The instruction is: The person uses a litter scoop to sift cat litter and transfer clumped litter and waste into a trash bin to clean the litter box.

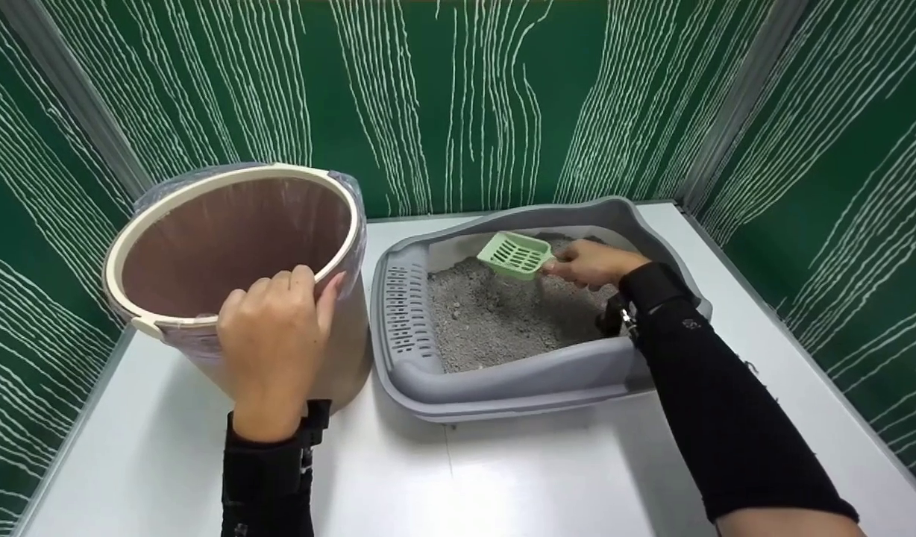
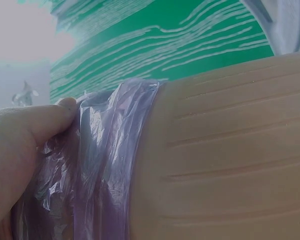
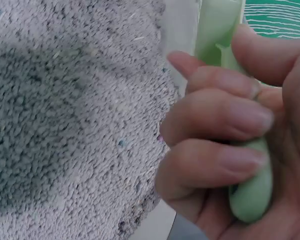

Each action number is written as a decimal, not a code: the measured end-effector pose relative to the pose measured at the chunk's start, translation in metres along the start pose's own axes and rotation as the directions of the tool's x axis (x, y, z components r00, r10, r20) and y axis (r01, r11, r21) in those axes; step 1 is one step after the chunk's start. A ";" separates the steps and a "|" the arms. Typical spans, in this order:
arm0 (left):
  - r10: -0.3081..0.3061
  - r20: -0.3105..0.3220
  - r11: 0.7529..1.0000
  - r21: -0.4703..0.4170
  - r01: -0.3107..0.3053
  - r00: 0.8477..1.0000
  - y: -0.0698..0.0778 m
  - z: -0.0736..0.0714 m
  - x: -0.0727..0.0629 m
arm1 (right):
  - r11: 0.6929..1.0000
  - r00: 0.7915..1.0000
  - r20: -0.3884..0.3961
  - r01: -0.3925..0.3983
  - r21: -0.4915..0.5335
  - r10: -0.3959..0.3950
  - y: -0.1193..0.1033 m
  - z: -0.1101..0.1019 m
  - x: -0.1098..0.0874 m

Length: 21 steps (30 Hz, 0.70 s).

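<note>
My right hand (image 1: 596,262) grips the handle of a pale green slotted litter scoop (image 1: 515,254), its fingers curled round it in the right wrist view. The scoop is held over a grey litter box (image 1: 503,395) filled with grey granular litter (image 1: 495,321). On the left, my left hand (image 1: 273,335) grips the near rim of a tall beige bin (image 1: 346,365), fingers over the cream rim ring (image 1: 115,276) and thumb along the outside. A thin plastic bag liner (image 2: 102,150) is folded over the bin's rim, under the left thumb in the left wrist view.
Bin and litter box stand side by side on a white table (image 1: 473,477). Green panels (image 1: 503,112) with wavy white lines rise behind and on both sides. The box has a perforated ledge (image 1: 406,309) on its left, facing the bin.
</note>
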State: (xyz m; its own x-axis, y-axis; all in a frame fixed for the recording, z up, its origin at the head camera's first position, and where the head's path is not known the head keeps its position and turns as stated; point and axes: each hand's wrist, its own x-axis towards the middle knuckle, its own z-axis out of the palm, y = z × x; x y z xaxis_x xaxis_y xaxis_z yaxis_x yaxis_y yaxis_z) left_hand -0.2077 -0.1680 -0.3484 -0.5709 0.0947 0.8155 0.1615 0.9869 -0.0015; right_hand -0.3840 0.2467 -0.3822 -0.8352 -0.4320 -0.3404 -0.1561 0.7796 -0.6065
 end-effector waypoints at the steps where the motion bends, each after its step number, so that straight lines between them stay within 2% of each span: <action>1: 0.001 0.003 1.000 0.002 -0.001 1.000 0.000 0.000 0.000 | 1.000 1.000 -0.001 0.001 -0.005 -0.001 0.000 -0.001 0.000; 7: 0.000 0.009 1.000 0.007 0.000 1.000 0.000 0.000 0.000 | 0.990 0.998 0.040 0.045 -0.130 -0.040 -0.018 -0.016 -0.003; 9: 0.001 0.012 1.000 0.005 -0.001 1.000 0.000 0.000 0.001 | 0.983 0.998 0.043 0.057 -0.176 -0.051 -0.030 -0.023 -0.005; 13: 0.003 0.015 1.000 0.004 -0.003 1.000 0.000 0.000 0.001 | 0.976 0.996 0.029 0.087 -0.200 -0.083 -0.064 -0.033 -0.012; 18: -0.002 0.002 1.000 0.007 0.002 1.000 0.001 0.000 0.000 | 0.985 0.989 0.012 0.146 -0.088 -0.145 -0.112 -0.041 -0.022; 21: -0.002 -0.003 1.000 0.007 0.002 1.000 0.001 0.000 0.000 | 0.979 0.980 -0.007 0.197 -0.044 -0.198 -0.142 -0.042 -0.027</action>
State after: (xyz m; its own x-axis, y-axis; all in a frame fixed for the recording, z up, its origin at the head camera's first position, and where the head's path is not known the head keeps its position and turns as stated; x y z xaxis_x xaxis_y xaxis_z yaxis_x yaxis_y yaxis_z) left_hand -0.2073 -0.1674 -0.3487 -0.5686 0.0926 0.8174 0.1552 0.9879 -0.0039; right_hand -0.3616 0.1666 -0.2564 -0.7916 -0.5744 -0.2083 -0.3409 0.6981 -0.6296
